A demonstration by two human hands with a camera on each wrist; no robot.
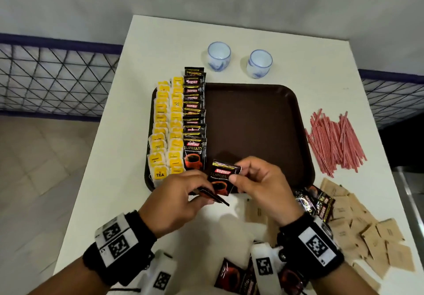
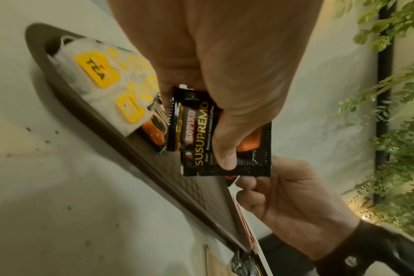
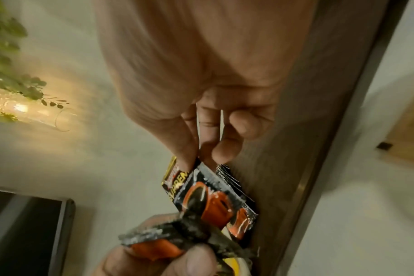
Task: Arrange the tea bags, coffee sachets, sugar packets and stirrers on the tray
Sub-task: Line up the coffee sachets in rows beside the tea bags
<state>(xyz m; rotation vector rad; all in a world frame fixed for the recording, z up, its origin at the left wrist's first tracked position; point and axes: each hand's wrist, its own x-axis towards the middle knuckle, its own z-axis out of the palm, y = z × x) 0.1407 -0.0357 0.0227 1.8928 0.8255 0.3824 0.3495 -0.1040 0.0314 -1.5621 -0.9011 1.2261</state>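
Observation:
Over the near edge of the brown tray [image 1: 257, 120], my right hand [image 1: 236, 175] pinches one black Kopiko coffee sachet [image 1: 221, 180] by its top corner. Beside it, my left hand [image 1: 203, 191] grips a small stack of coffee sachets [image 1: 215, 197], seen edge-on. In the left wrist view my thumb presses on that stack [image 2: 201, 134]. The right wrist view shows the pinched sachet [image 3: 201, 196] close up. Two columns of yellow tea bags [image 1: 167, 125] and one column of coffee sachets [image 1: 193, 115] lie along the tray's left side.
Red stirrers [image 1: 335, 143] lie in a heap right of the tray. Brown sugar packets [image 1: 367, 228] are scattered at the near right, with loose coffee sachets [image 1: 314, 203] among them and more sachets [image 1: 231, 276] near the front edge. Two cups [image 1: 219, 56] stand behind the tray.

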